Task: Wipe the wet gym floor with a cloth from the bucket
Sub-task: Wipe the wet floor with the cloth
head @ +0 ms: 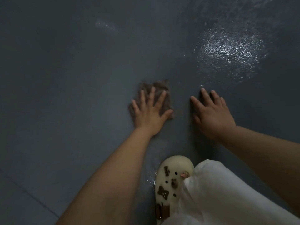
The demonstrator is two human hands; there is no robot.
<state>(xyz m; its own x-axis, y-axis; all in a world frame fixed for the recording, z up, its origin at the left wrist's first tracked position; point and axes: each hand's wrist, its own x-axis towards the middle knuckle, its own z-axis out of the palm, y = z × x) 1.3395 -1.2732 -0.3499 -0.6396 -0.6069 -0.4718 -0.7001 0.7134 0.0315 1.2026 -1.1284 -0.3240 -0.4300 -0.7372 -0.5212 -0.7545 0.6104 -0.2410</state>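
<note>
Clearly the left hand (150, 113) presses the brown cloth (153, 96) flat under spread fingers; the right hand (211, 114) rests open on the floor (65, 78) just beside. Glistening water (227, 51) beyond the right fingers could make that bracing palm slip.

It is dim down here; the grey floor (65, 95) looks murky and grainy. A bright patch of glare (227, 51) glints off the wet sheen up to my right, light bouncing from above. My right hand (211, 114) throws a soft shadow to its left. Everything looks slightly soft, and the corners darken and bend with the wide lens.
</note>
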